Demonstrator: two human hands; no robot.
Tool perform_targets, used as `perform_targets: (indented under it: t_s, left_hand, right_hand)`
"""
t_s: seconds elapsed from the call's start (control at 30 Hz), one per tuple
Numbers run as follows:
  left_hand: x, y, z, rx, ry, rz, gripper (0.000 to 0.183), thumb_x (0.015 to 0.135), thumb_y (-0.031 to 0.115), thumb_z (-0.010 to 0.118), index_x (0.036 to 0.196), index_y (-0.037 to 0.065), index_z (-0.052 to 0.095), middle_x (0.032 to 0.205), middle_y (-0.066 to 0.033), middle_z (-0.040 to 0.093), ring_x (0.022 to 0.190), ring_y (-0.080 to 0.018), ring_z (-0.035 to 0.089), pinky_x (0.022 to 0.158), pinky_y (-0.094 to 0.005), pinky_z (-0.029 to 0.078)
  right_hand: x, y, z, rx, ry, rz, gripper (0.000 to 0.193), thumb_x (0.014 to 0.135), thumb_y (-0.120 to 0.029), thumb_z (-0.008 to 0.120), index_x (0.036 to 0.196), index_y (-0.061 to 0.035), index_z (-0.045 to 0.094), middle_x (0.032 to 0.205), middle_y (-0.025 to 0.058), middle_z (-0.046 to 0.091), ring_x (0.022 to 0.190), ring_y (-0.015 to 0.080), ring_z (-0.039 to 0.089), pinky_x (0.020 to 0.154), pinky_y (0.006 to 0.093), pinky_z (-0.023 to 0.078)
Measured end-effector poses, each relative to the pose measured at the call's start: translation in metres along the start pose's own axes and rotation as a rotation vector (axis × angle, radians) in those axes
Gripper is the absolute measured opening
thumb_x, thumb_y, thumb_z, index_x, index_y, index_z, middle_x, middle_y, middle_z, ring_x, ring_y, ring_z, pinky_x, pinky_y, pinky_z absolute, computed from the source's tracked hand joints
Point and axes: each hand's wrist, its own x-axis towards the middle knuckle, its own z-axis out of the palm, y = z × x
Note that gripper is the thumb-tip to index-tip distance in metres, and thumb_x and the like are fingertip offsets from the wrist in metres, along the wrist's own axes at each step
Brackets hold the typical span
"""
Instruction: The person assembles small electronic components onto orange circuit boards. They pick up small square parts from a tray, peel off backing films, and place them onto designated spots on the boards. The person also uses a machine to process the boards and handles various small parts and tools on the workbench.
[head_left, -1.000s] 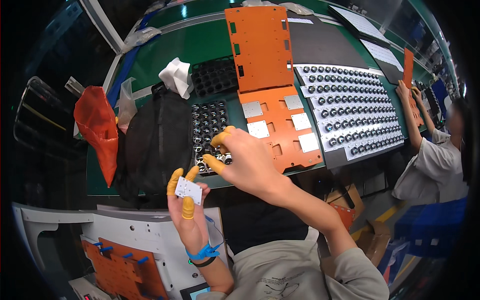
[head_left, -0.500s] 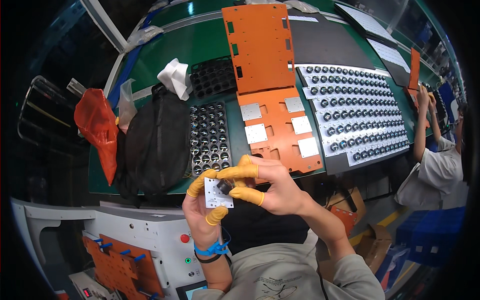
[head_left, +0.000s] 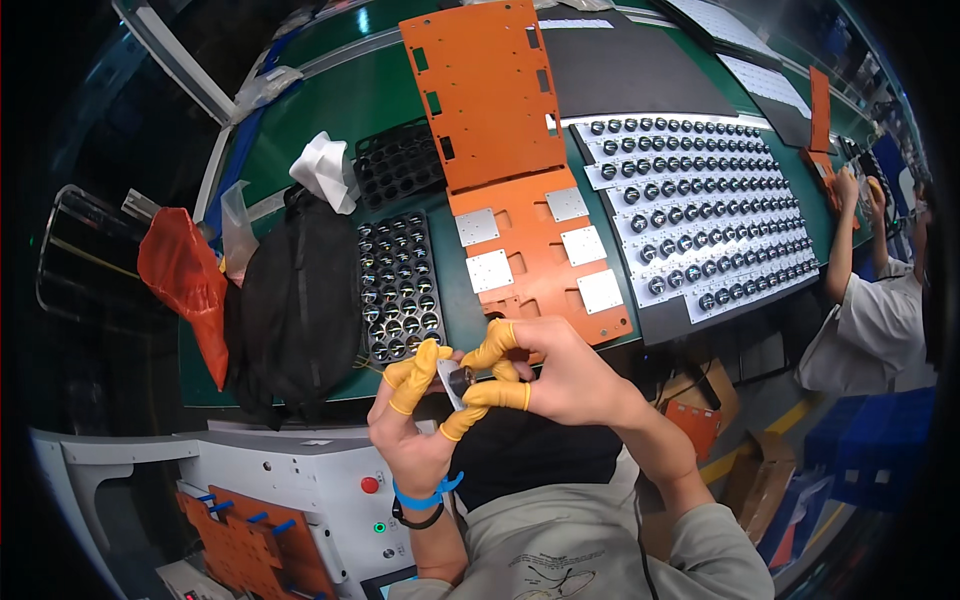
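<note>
Yellow finger cots cover several fingertips of both hands. In my left hand (head_left: 412, 435) a small white square plate (head_left: 446, 378) is pinched by its edges, turned nearly edge-on. A short black round part (head_left: 460, 380) sits against the plate's right face. My right hand (head_left: 575, 385) has its thumb and fingers closed around that black part. Just beyond the hands lies an orange fixture board (head_left: 535, 235) with several white square plates (head_left: 489, 270) set in it. A black tray (head_left: 432, 290) of round lens-like parts is left of the board.
Rows of black round parts on white plates (head_left: 700, 215) fill the right side of the green bench (head_left: 375, 90). A black backpack (head_left: 305, 290) and red bag (head_left: 180, 280) lie left. Below stands a white machine (head_left: 330, 490). A co-worker's arm (head_left: 845, 240) is at far right.
The white plate has turned from facing me to nearly edge-on. Both hands stay close together at it, the left tilted more. The bench has shifted slightly left in view.
</note>
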Motion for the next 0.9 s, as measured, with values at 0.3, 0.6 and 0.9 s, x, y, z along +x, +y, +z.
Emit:
perform_targets:
  t_s: [0.3, 0.6, 0.9]
  left_hand:
    - [0.000, -0.007, 0.007, 0.001, -0.053, -0.063, 0.066, 0.070, 0.009, 0.088, 0.130, 0.000, 0.060, 0.112, -0.0105, 0.063, 0.099, -0.0200, 0.066, 0.083, -0.0306, 0.057]
    - [0.004, -0.006, 0.031, -0.757, 0.070, -0.395, 0.068, 0.079, 0.016, 0.083, 0.135, -0.005, 0.051, 0.128, -0.0122, 0.060, 0.109, -0.0202, 0.063, 0.096, -0.0340, 0.051]
    - [0.008, 0.003, 0.064, -0.449, -0.126, -0.395, 0.049, 0.080, 0.013, 0.082, 0.122, -0.002, 0.062, 0.111, -0.0089, 0.067, 0.096, -0.0138, 0.064, 0.085, -0.0265, 0.051]
  right_hand:
    - [-0.005, 0.014, 0.001, -0.118, 0.129, -0.124, 0.023, 0.083, -0.015, 0.076, 0.100, -0.0008, 0.069, 0.072, 0.0054, 0.054, 0.061, 0.0166, 0.049, 0.055, 0.0311, 0.040]
    - [-0.020, 0.000, -0.006, -0.669, 0.202, -0.503, 0.057, 0.072, -0.025, 0.077, 0.118, 0.0059, 0.062, 0.086, 0.0099, 0.053, 0.074, 0.0259, 0.054, 0.059, 0.0350, 0.046]
    - [-0.027, 0.031, -0.026, -0.797, 0.642, -0.610, 0.040, 0.062, -0.015, 0.084, 0.099, -0.0049, 0.072, 0.070, 0.0023, 0.050, 0.054, 0.0195, 0.048, 0.047, 0.0326, 0.036]
